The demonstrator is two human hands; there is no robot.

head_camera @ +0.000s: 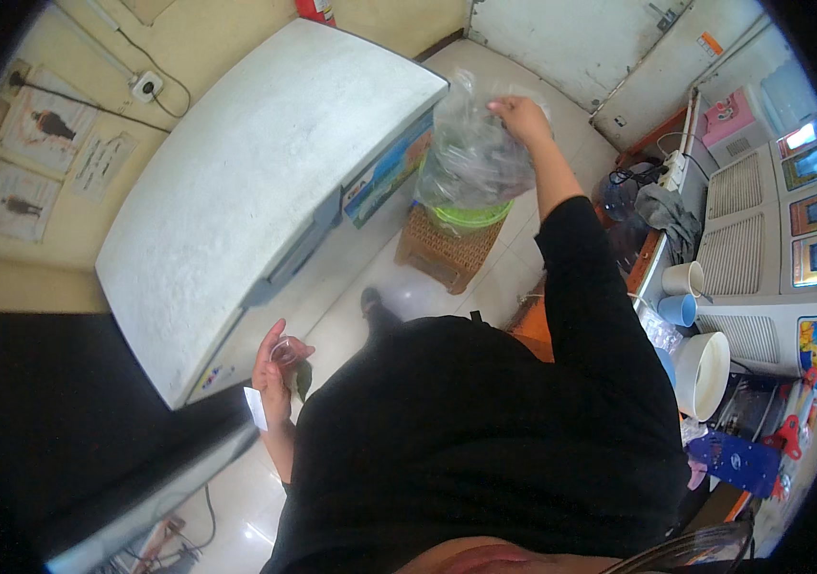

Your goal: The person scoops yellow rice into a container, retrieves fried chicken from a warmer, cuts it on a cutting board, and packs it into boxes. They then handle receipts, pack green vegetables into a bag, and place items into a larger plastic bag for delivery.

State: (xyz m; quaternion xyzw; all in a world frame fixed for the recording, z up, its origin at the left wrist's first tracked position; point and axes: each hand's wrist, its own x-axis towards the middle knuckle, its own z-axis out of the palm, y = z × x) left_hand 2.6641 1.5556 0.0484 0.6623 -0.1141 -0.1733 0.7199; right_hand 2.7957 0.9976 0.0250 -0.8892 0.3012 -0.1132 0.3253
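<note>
My right hand (523, 120) pinches the upper edge of a large clear plastic bag (473, 158). The bag lies over a green plastic basket (473, 215), whose rim shows below it; what the bag holds is unclear. The basket rests on a brown woven-pattern plastic stool (444, 251). At the lower left, my left hand (275, 380) holds a small clear plastic cup (284, 351) between its fingers. A green leaf-like thing (303, 379) hangs beside that palm, and a white slip (255, 408) lies against the wrist.
A white chest freezer (265, 165) stands along the left wall. On the right, a counter holds a cream cup (682, 280), a blue cup (678, 310), a white tub (702, 377), a grey cloth (669, 215) and a power strip (675, 170). A white door (566, 43) is at the back.
</note>
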